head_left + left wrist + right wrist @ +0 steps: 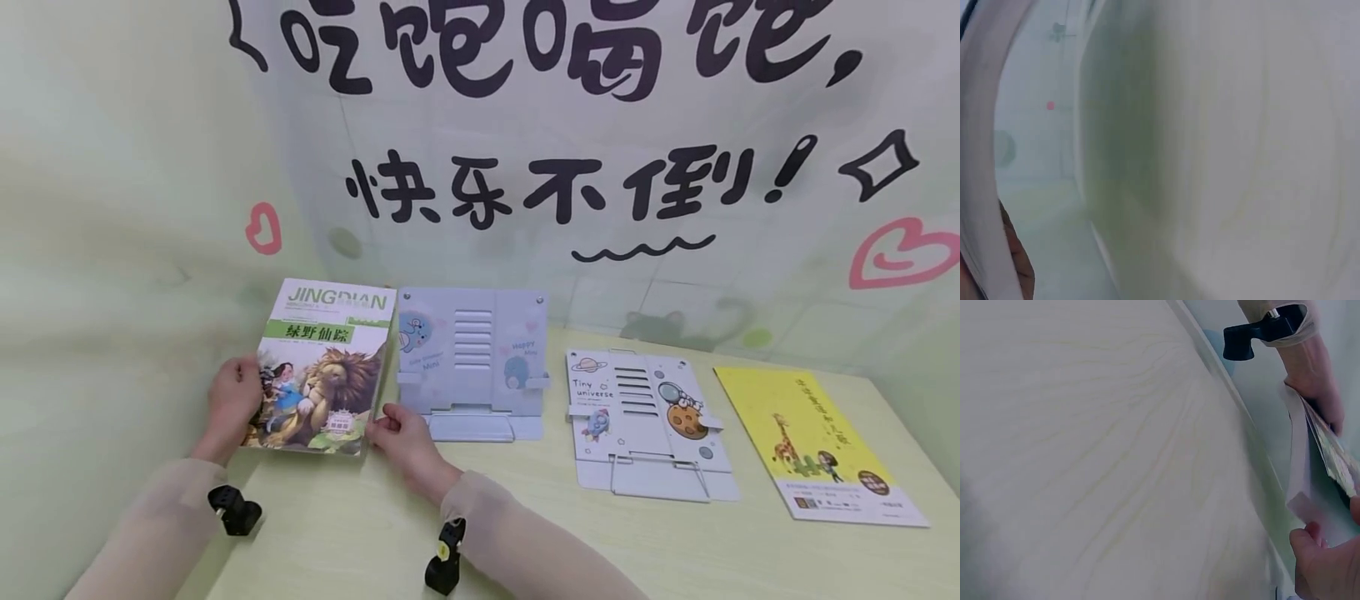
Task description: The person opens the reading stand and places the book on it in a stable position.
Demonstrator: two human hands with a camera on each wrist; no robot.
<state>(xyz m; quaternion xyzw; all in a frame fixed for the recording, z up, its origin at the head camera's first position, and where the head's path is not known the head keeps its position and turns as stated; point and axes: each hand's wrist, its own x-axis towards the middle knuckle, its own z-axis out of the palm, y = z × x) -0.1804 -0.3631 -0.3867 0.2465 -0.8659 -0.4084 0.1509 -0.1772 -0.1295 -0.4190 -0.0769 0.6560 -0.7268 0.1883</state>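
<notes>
A storybook (pixel 322 367) with a lion and a girl on its cover is held up at the left, its face toward the head camera. My left hand (pixel 236 400) grips its left edge, fingers curled behind it. At the lower right corner my right hand (pixel 405 446) pinches the edge. The right wrist view shows the book (pixel 1300 450) from its side, the cover slightly apart from the pages, with right fingers (pixel 1313 544) on the corner. In the left wrist view the page block (pixel 988 125) stands close at the left border.
Just right of the book stands a pale blue book stand (pixel 472 383) with dinosaur prints. Farther right is a white space-themed book stand (pixel 637 433), then a yellow book (pixel 817 433) lying on the light table (pixel 525 500). A curtain with black lettering (pixel 480 192) hangs behind.
</notes>
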